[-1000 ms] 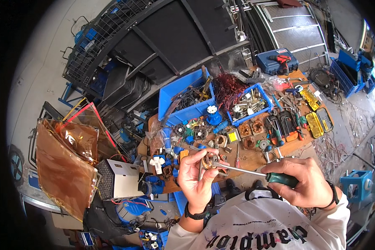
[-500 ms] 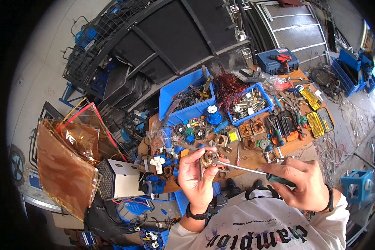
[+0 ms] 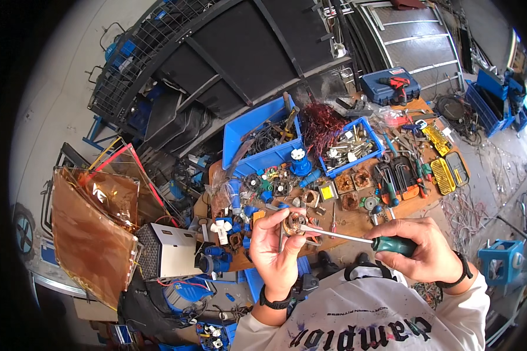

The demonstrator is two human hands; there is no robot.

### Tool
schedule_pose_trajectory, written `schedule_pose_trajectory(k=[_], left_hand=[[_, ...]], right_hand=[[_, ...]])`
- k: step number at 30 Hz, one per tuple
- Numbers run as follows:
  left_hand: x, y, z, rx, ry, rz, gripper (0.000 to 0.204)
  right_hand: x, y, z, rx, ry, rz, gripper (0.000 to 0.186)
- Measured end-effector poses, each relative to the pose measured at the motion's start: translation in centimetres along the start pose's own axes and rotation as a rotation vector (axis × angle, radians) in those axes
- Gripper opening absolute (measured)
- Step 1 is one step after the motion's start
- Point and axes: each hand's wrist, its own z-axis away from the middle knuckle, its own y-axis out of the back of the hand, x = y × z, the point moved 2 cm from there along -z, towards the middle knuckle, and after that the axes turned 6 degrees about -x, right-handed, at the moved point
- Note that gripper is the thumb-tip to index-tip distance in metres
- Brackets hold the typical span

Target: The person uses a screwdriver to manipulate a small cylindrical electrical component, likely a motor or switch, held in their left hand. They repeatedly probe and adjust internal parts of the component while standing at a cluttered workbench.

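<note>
In my left hand (image 3: 272, 254) is a small round metal part (image 3: 294, 223) with copper-coloured windings, held between thumb and fingers above the workbench's front. My right hand (image 3: 427, 254) grips the green handle (image 3: 395, 245) of a screwdriver, whose long steel shaft (image 3: 339, 235) slants left, its tip at the round part. Whether the tip sits inside or against it is too small to tell. Behind my hands the wooden bench (image 3: 351, 222) carries rusty square housings (image 3: 345, 180), blue plastic fittings (image 3: 234, 193) and a white fitting (image 3: 221, 233).
Two blue crates (image 3: 252, 161) of cables and metal parts stand at the bench's back. Pliers, clamps (image 3: 401, 175), yellow bit sets (image 3: 442, 175) and a red drill (image 3: 398, 85) on a blue case lie right. Brown panels (image 3: 91, 234) lean at left; a blue frame (image 3: 500, 260) stands lower right.
My right hand has shifted slightly with the screwdriver, turning so that more of the green handle shows than half a second ago. My left hand has barely moved, still holding the part.
</note>
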Motion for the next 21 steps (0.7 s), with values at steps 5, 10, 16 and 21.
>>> schedule_pose_trajectory(k=[5, 10, 16, 21], left_hand=[[0.3, -0.4, 0.0, 0.032, 0.021, 0.012, 0.045], [0.6, -0.5, -0.3, 0.037, -0.028, -0.002, 0.046], [0.2, -1.4, -0.4, -0.010, -0.117, -0.116, 0.050], [-0.7, -2.5, 0.1, -0.099, -0.248, -0.340, 0.052]], right_hand=[[1.2, -0.1, -0.2, -0.027, -0.080, -0.125, 0.029], [2.2, -0.1, 0.0, -0.001, 0.009, -0.142, 0.032], [3.9, -1.9, -0.3, 0.201, 0.047, -0.422, 0.041], [2.3, -3.0, -2.8, 0.239, 0.097, -0.265, 0.033]])
